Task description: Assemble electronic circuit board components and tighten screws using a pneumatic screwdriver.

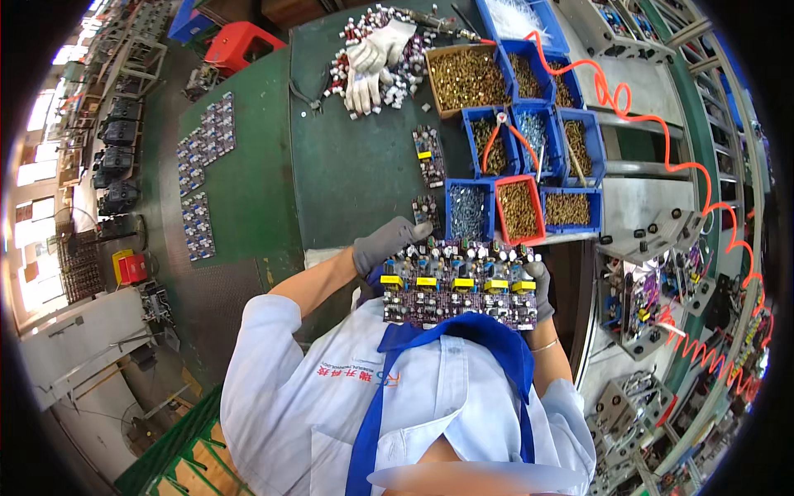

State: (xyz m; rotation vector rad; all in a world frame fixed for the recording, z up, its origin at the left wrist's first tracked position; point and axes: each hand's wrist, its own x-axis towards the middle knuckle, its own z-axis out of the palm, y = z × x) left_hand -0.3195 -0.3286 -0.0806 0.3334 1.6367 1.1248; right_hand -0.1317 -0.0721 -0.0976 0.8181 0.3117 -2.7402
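Observation:
A wide panel of joined circuit boards (460,302) is held close in front of my chest. It is dense with small parts, and a row of yellow blocks runs across it. My left hand (389,246), in a grey glove, is closed on the panel's far left corner with the thumb uppermost. Around its right edge wraps my right hand (542,291), also gloved in grey, its fingers partly hidden by the panel. Just beyond my left hand a small circuit board (425,211) lies on the green table (347,186). Farther out lies another narrow board (428,157) with one yellow block.
Blue bins (466,211) of screws and metal parts stand beyond the panel, with a red bin (519,211) among them. Orange-handled pliers (501,120) rest on the bins. White gloves (372,66) lie on loose parts. More boards (198,227) sit left. An orange coiled hose (668,136) hangs right.

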